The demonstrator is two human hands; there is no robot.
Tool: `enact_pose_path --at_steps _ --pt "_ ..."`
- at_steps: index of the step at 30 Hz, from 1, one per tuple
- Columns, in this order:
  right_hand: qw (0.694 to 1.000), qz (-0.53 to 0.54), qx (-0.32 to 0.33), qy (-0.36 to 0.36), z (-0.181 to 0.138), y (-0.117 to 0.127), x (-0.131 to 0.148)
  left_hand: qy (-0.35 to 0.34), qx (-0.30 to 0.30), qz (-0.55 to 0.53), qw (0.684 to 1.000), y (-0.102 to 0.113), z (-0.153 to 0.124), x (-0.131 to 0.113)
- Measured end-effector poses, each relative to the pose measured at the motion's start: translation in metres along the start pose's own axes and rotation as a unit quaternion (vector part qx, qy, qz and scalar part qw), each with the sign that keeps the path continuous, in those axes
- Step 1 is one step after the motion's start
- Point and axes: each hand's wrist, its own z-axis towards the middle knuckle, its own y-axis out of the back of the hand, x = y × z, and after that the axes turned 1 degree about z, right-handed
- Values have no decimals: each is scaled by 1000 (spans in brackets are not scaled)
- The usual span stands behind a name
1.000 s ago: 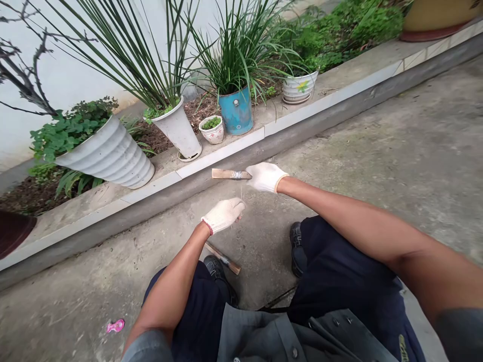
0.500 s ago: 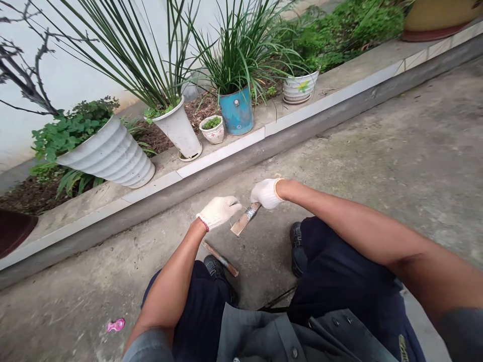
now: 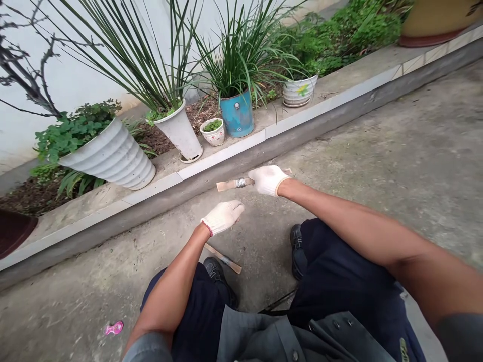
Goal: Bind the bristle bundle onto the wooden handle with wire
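Note:
My right hand [image 3: 268, 180], in a white knitted glove, is closed round a flat wooden stick [image 3: 225, 185]. Silvery wire [image 3: 240, 183] is wound round the stick left of the fist; its other end sticks out past the wrist. Below and left of it, my gloved left hand [image 3: 223, 217] is pinched shut, apart from the stick. A thin strand shows faintly at its fingertips, seemingly the wire's loose end. On the concrete by my left shoe lies a second wooden stick [image 3: 234, 266], also with a wound band round its middle.
A low tiled ledge [image 3: 222, 160] runs across in front of my hands. On it stand a ribbed white pot [image 3: 116, 156], a tall white pot [image 3: 183, 134], a small pot [image 3: 213, 136] and a blue pot [image 3: 237, 115]. A pink wrapper [image 3: 114, 328] lies at lower left.
My right hand has risen and turned the stick from a slant to nearly level, pointing left. My left hand has moved slightly down, so hand and stick are farther apart.

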Motion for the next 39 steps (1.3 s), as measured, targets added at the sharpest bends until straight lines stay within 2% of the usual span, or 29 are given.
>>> enact_pose_path --at_steps 7,11,15,20,24,27,29,33,36,39 --pt "990 -119 74 27 -10 -17 21 -22 -13 121 992 7 -2 2" --pt "969 -147 150 133 -15 -20 26 -16 -13 173 985 10 -2 7" --pt "951 -92 208 209 -19 -13 13 -22 -24 126 991 17 -4 12" --pt "956 12 168 241 -22 4 -4 -81 -19 50 995 31 -8 15" --pt "945 129 180 241 -27 12 -8 -119 1 -22 993 28 -9 17" --pt "938 194 178 223 -29 13 -7 -90 -10 -163 982 18 -8 12" --pt "944 212 160 196 -26 12 -5 -57 -51 -221 972 12 -7 7" --pt "968 207 81 114 -15 10 -2 -28 -105 -184 977 6 -6 -3" --pt "990 127 1 55 -7 10 -4 -10 -69 -147 987 2 -5 -7" --pt "999 20 -22 15 -4 9 -7 4 -23 -106 994 -4 -3 -8"
